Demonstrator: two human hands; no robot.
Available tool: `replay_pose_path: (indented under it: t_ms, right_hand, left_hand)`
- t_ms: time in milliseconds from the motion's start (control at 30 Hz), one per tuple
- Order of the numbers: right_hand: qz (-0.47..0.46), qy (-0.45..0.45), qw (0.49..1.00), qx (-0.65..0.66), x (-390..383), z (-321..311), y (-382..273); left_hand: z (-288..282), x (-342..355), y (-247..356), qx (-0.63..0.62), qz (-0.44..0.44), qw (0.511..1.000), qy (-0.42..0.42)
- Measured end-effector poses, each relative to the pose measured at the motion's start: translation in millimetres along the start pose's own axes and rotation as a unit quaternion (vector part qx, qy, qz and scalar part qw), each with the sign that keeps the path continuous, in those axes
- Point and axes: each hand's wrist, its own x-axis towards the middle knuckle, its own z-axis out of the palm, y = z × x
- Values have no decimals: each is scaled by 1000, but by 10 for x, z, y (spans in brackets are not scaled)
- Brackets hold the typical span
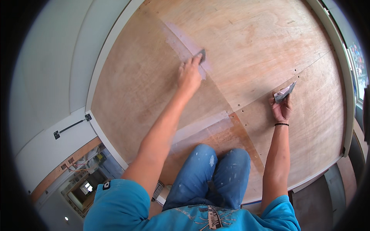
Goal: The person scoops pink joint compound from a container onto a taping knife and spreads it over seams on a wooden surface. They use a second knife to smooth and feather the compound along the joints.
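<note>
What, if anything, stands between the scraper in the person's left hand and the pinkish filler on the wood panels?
Nothing visible: the left hand holds the scraper right at the pinkish filler. The right hand, holding a grey blade, is well off to the right.

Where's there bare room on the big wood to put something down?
The upper-right plywood looks bare between the pink filler and dark holes; the left part too, between the white edge and left hand. It's crowded at the filler, where that hand holds a scraper, around the right hand, and by the knees.
</note>
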Motion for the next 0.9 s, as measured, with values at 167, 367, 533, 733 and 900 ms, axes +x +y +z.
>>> replay_pose_path:
  t_ms: [167,367,533,733,900]
  right_hand:
    - [8,-13,1000,11,56,50,41]
    - [-91,153,984,-28,9,95,-109]
    - [-138,102,963,-207,75,1409,377]
    - [-218,16,947,-234,-120,2660,669]
    - [-236,-3,893,-382,-324,3167,833]
  left_hand:
    - [288,-786,464,-2,19,999,-45]
    - [-400,-818,761,-215,-96,967,-94]
    - [-751,-1286,662,-776,-71,627,19]
    - [-1267,-1612,1220,-830,-11,558,21]
    - [-1330,-1730,1278,-793,-2,600,109]
